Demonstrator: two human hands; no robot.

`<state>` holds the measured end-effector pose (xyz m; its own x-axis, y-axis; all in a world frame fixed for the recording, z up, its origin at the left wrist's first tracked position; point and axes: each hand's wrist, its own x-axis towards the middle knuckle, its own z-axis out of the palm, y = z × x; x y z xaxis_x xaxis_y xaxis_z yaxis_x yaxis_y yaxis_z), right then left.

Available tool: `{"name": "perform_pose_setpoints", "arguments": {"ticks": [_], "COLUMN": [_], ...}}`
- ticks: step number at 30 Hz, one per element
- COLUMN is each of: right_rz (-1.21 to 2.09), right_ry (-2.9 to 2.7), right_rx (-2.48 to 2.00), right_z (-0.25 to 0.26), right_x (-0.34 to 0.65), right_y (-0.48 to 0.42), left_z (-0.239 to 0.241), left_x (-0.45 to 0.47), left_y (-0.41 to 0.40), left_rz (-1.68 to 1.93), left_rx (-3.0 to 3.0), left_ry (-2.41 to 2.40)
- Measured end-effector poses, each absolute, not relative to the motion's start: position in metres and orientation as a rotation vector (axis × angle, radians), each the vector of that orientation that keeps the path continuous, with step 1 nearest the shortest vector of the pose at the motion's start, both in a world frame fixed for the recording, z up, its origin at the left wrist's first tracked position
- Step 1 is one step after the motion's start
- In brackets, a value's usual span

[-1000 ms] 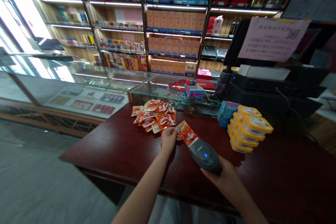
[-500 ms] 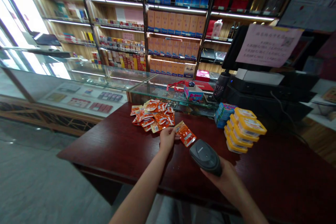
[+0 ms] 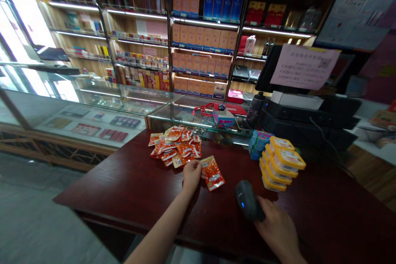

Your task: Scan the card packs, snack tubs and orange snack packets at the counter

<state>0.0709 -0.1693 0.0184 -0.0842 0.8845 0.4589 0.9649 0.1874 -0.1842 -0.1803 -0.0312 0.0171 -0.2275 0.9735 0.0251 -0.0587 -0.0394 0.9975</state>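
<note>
My left hand [image 3: 192, 175] pinches the left edge of an orange snack packet [image 3: 213, 174], which lies tilted at the counter's surface. Just behind it is a loose pile of similar orange packets [image 3: 176, 145]. My right hand [image 3: 276, 223] is wrapped round the handle of a dark grey barcode scanner [image 3: 246, 199], with a blue light showing on its top. The scanner is to the right of the packet, apart from it, its head pointing away from me. Part of the scanner's handle is hidden inside my fingers.
Yellow-lidded plastic boxes [image 3: 281, 163] are stacked right of the scanner, beside blue packs [image 3: 258, 143]. Behind them stand a black bottle [image 3: 255, 109] and a monitor with a pink sheet [image 3: 305, 66]. A glass display counter [image 3: 123, 95] borders the dark wooden counter [image 3: 123, 185].
My right hand has swung the scanner rightward, away from the packet, and its blue light now shows. My left hand keeps the packet, now turned more upright. The whole view has shifted slightly.
</note>
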Motion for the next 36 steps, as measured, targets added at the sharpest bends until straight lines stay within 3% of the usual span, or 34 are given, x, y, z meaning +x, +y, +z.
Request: {"name": "perform_pose_setpoints", "arguments": {"ticks": [7, 18, 29, 36], "right_rz": [-0.454, -0.366, -0.335, -0.306], "right_ry": [-2.058, -1.968, -2.028, -2.038], "right_rx": [-1.593, -1.600, -1.637, -1.661], "right_z": [-0.019, -0.012, -0.007, -0.011], "right_x": [0.089, 0.082, 0.082, 0.084], "right_y": [-0.166, -0.165, -0.163, -0.166], "left_z": [0.039, 0.030, 0.024, 0.017], "left_x": [-0.151, -0.126, -0.050, -0.069], "left_y": [0.016, 0.000, 0.050, 0.045], "left_rz": [1.155, 0.726, 0.613, 0.679], "left_rx": [1.543, 2.432, 2.523, 2.499], "left_ry": [1.663, 1.490, 1.216, 1.199]}}
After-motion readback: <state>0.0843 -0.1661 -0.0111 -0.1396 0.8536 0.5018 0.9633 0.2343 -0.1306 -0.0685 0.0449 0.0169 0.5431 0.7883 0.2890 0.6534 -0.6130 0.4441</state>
